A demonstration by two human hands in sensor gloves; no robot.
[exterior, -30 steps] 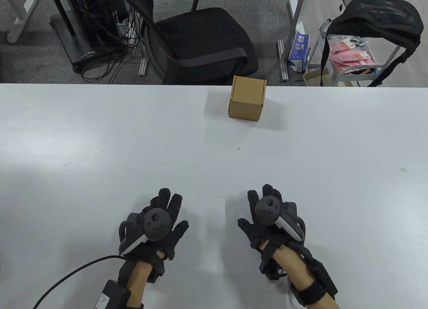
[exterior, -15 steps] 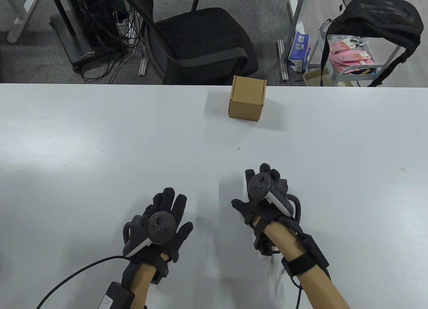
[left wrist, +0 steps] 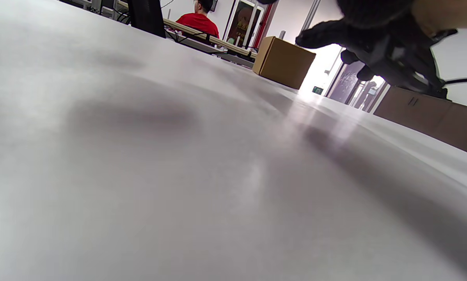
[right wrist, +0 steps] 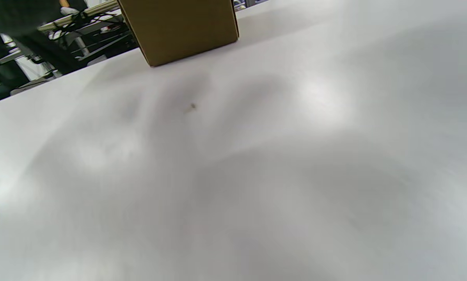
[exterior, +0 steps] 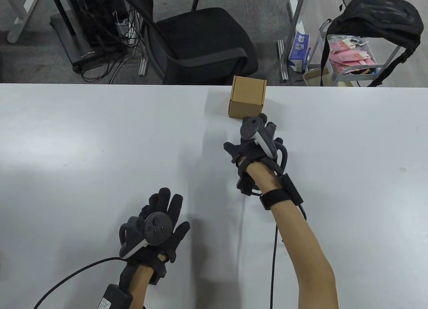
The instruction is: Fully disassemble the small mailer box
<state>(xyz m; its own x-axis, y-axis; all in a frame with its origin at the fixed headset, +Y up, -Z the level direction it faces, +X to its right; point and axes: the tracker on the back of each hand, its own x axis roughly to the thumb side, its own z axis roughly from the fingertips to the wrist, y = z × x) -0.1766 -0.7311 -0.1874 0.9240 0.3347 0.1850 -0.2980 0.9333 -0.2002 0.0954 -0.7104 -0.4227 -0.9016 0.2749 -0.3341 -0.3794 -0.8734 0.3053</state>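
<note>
Reaching with my right hand (exterior: 255, 138) toward the small mailer box (exterior: 246, 97), which stands closed at the table's (exterior: 100, 148) far edge, I am just short of its near face and holding nothing; whether those fingers are spread or curled I cannot tell, since the tracker hides them. My left hand (exterior: 157, 225) rests flat and spread near me, gripping nothing. I judge the box light, hollow, easily pushed off the edge, so take both side walls.

Small brown cardboard mailer box (exterior: 247, 97), closed and fully assembled, upright, at the table's far edge
</note>
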